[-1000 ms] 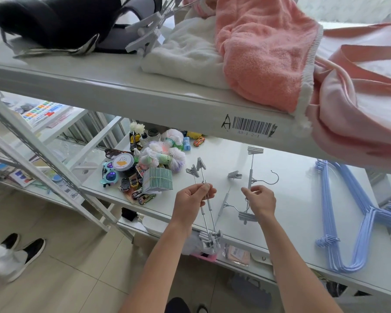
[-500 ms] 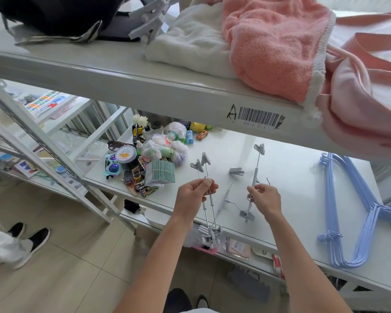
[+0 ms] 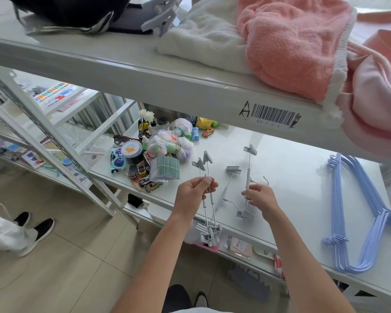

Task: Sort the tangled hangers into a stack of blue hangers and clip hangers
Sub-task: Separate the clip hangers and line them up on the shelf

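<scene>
My left hand (image 3: 193, 193) grips a bundle of grey clip hangers (image 3: 209, 206) by their middle, held upright over the shelf's front edge, clips at top and bottom. My right hand (image 3: 259, 198) pinches another grey clip hanger (image 3: 248, 170) that stands upright, its lower clip (image 3: 245, 215) near the shelf. A further clip hanger (image 3: 229, 179) lies on the white shelf (image 3: 291, 177) between my hands, its wire hook tangled with the one I hold. A stack of blue hangers (image 3: 357, 213) lies flat at the shelf's right end.
Toy cars, sunglasses, a round tin (image 3: 131, 151) and net pouches crowd the shelf's left part. The upper shelf (image 3: 145, 71) overhangs, carrying pink and white towels (image 3: 287, 41) and a black bag. Someone's black shoes (image 3: 34, 227) stand on the tiled floor at left.
My right hand has lifted its clip hanger more upright and drawn it slightly toward me. My left hand keeps its bundle almost still.
</scene>
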